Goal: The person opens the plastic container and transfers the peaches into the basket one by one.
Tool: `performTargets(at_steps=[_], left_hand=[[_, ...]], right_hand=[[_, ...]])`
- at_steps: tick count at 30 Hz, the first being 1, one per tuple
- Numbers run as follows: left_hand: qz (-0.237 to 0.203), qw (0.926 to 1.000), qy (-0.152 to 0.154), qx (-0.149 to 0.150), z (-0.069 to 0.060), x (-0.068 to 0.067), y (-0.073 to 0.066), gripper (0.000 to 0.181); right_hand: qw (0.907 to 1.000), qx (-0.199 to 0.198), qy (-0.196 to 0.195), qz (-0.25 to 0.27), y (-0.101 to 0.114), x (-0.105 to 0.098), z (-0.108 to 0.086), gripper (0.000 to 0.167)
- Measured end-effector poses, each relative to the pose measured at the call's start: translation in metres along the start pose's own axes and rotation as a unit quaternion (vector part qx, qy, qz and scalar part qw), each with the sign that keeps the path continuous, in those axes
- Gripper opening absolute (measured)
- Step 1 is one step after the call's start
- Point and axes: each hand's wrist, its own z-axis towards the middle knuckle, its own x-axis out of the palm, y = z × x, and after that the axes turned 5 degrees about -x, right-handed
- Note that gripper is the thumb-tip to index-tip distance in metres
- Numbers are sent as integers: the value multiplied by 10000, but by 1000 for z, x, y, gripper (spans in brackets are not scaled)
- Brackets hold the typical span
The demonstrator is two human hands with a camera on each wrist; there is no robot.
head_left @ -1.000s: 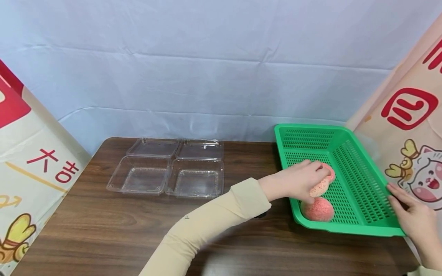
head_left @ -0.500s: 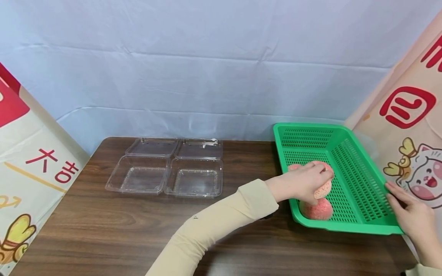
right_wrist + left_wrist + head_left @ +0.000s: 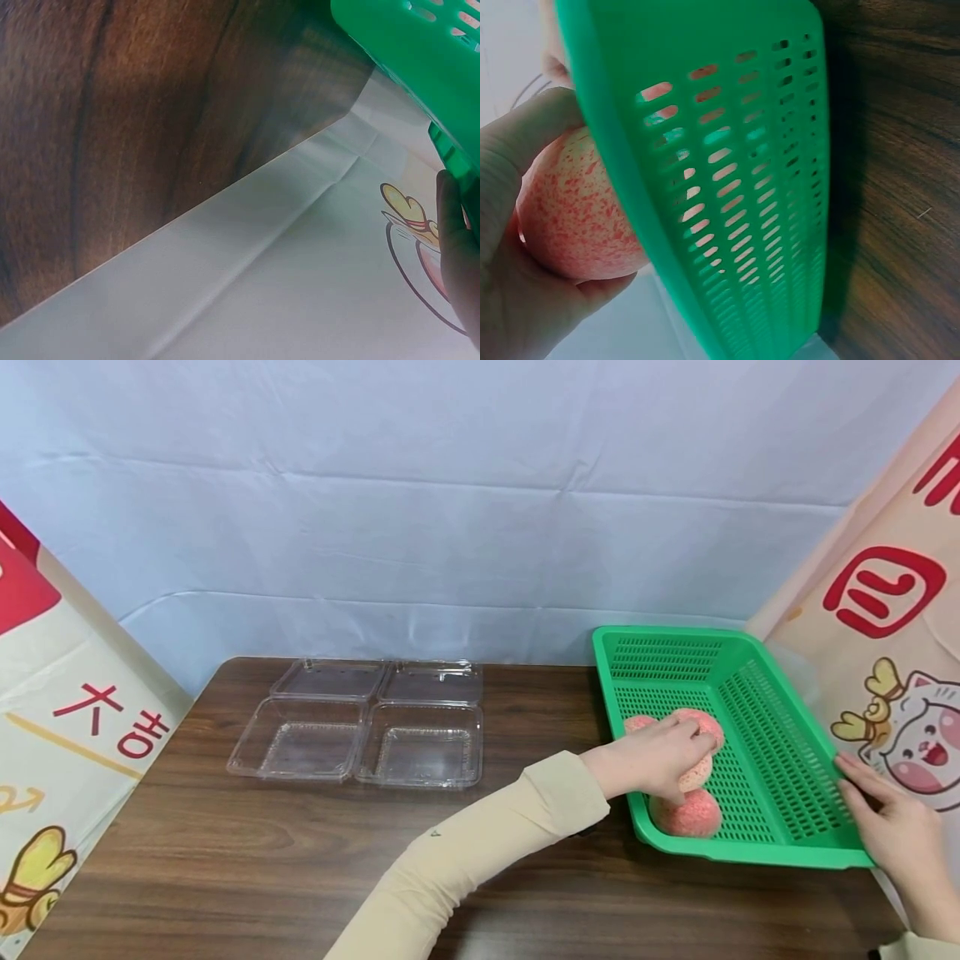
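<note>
In the head view, a green basket (image 3: 750, 853) holds several pink, speckled peaches. My left hand (image 3: 660, 756) reaches in at its left part. It grips a pale peach (image 3: 696, 774), with thumb and fingers curled round the fruit in the left wrist view. Nearer me lies a redder peach (image 3: 692, 814); another peach (image 3: 705, 727) shows just beyond my fingers, and part of one more peach (image 3: 639, 722) peeks out behind the hand. At the basket's right rim, my right hand (image 3: 900, 827) holds the edge. Its fingers are partly out of frame in the right wrist view.
Two clear plastic clamshell boxes, a left box (image 3: 311, 747) and a right box (image 3: 427, 756), stand with lids folded back on the wooden table (image 3: 247, 852). A pale cloth (image 3: 450, 527) hangs behind. A printed sheet (image 3: 862, 693) rises beside the basket's right side.
My left hand has shifted slightly right within the basket, still gripping the pale peach. A peach behind that hand has come into sight. The right hand stays at the rim.
</note>
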Motion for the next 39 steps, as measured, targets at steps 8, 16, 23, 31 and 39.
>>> performTargets(at_steps=[8,16,23,31,39], left_hand=[[30,10000,-73,-1,2,8,1,62],[280,9995,-91,-73,5,15,0,64],[180,9996,-62,-215,7,15,-1,68],[155,9996,-13,-254,6,15,-2,69],[106,9996,-21,-248,8,17,0,68]], right_hand=[[9999,-85,-133,64,-2,1,0,37],[9998,-100,-172,67,-2,1,0,37],[9999,-52,-126,29,-1,1,0,37],[9999,51,-119,-56,-38,19,2,40],[9998,120,-140,96,-30,14,1,40]])
